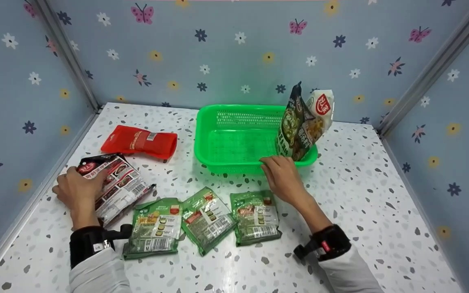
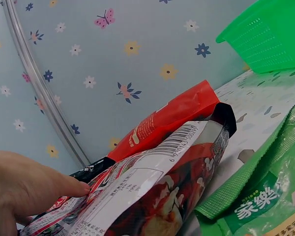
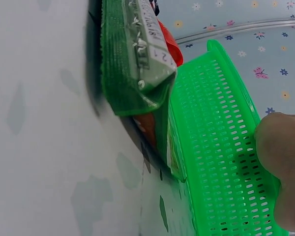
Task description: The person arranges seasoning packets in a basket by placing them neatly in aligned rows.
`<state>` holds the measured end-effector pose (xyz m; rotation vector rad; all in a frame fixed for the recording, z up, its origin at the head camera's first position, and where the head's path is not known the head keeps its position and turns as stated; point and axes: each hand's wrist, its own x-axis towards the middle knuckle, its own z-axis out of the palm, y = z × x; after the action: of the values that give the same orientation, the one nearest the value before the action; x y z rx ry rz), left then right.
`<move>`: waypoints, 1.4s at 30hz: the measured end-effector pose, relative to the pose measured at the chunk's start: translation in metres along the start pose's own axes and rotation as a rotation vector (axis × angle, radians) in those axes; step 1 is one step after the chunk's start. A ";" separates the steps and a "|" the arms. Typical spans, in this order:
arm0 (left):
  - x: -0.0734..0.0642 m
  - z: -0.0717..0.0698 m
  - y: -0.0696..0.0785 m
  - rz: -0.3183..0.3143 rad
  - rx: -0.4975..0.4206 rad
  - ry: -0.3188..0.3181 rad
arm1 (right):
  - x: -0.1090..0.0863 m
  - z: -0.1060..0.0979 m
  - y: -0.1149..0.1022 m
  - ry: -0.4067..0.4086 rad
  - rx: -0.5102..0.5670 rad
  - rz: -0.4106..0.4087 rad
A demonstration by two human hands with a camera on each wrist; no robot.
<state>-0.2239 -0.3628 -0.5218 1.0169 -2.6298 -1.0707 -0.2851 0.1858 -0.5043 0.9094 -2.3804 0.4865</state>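
My left hand (image 1: 77, 187) grips the upper left edge of a black-and-white food pouch (image 1: 122, 189), thumb on its printed face; in the left wrist view the pouch (image 2: 162, 172) bulges up from the table. At the front rim of a green plastic basket (image 1: 234, 168), my right hand (image 1: 284, 177) holds on with curled fingers; the right wrist view shows the hand (image 3: 282, 167) against the slotted basket wall (image 3: 216, 147). Two food pouches, a dark one (image 1: 291, 126) and one with a white top (image 1: 320, 110), stand upright inside the basket's right end.
Behind the gripped pouch lies a red packet (image 1: 141, 141). Along the front are three green packets: left (image 1: 157, 228), middle (image 1: 209, 219) and right (image 1: 257, 217). Flowered panels (image 1: 234, 53) wall in the speckled table (image 1: 364, 195) at the back and both sides.
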 end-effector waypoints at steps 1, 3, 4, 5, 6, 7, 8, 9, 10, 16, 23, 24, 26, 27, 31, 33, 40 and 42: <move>0.000 0.000 -0.001 -0.002 -0.003 0.004 | 0.000 0.000 0.000 0.001 -0.001 -0.001; 0.001 -0.002 -0.003 -0.007 -0.005 0.004 | 0.000 0.000 0.000 0.002 -0.005 -0.004; 0.001 -0.002 -0.004 -0.012 -0.018 0.007 | 0.000 0.000 0.000 0.002 -0.007 -0.005; 0.001 -0.003 -0.005 -0.018 -0.028 0.010 | 0.000 0.001 0.000 0.003 -0.009 -0.006; 0.002 -0.004 -0.006 -0.025 -0.042 0.012 | 0.000 0.001 0.000 0.006 -0.010 -0.008; 0.002 -0.005 -0.007 -0.034 -0.055 0.007 | 0.000 0.001 0.000 0.009 -0.011 -0.009; 0.002 -0.006 -0.008 -0.042 -0.070 0.004 | -0.001 0.002 0.000 0.012 -0.012 -0.011; 0.002 -0.007 -0.009 -0.049 -0.089 0.004 | -0.001 0.002 0.000 0.016 -0.013 -0.014; 0.002 -0.008 -0.009 -0.053 -0.110 0.007 | -0.001 0.002 0.000 0.021 -0.011 -0.016; -0.001 -0.008 -0.006 -0.022 -0.240 0.067 | -0.001 0.003 0.000 0.021 -0.004 -0.018; -0.005 -0.006 0.015 0.171 -0.335 0.232 | 0.000 0.002 -0.001 0.010 -0.005 -0.011; -0.006 -0.006 0.019 0.211 -0.338 0.252 | 0.000 0.001 -0.001 0.009 -0.005 -0.011; -0.008 -0.007 0.030 0.294 -0.355 0.289 | 0.000 0.001 -0.001 0.009 -0.005 -0.011; -0.010 -0.008 0.035 0.333 -0.364 0.303 | 0.000 0.001 -0.001 0.009 -0.003 -0.011; -0.021 -0.013 0.057 0.470 -0.431 0.339 | 0.000 0.000 -0.001 0.019 0.006 -0.008; -0.028 -0.016 0.068 0.528 -0.456 0.353 | 0.000 0.000 0.000 0.019 0.009 -0.004; -0.052 -0.022 0.099 0.669 -0.491 0.371 | -0.001 0.000 0.000 0.002 0.018 0.006; -0.057 -0.021 0.106 0.707 -0.482 0.378 | -0.001 0.000 0.000 0.012 0.016 0.000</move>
<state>-0.2306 -0.2838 -0.4284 0.1348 -2.0056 -1.0958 -0.2846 0.1859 -0.5048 0.9118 -2.3688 0.5107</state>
